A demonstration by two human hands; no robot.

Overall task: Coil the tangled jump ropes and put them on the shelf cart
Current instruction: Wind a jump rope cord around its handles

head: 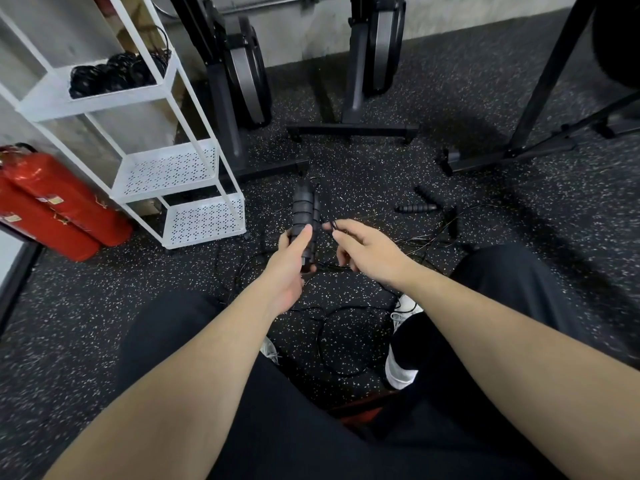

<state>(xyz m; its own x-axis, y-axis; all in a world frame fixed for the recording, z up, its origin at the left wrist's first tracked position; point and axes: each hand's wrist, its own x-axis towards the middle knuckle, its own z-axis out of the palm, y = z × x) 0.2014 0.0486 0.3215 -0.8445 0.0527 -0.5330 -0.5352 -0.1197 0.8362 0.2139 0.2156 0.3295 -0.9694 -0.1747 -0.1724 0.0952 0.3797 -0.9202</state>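
I see my left hand (294, 261) curled round a pair of black handles (304, 216), held side by side and pointing away from me, with cord wound around them. My right hand (363, 247) pinches a thin black cord (330, 226) between thumb and forefinger, just right of the handles. More loose cord (332, 341) lies in loops on the speckled floor (381, 174) between my knees and trails off to the right. Two more handles (417, 207) lie on the floor, farther right and apart from my hands.

The white cart (180, 171) stands to the far left. Its upper shelf holds several coiled ropes (114, 74); the two lower perforated shelves show only their bare surfaces. Left of the cart, two red extinguishers (59, 209) lie on the floor. Black exercise machines (367, 64) stand along the far wall. I sit with dark trousers (277, 427) and white shoes (398, 368) in view.
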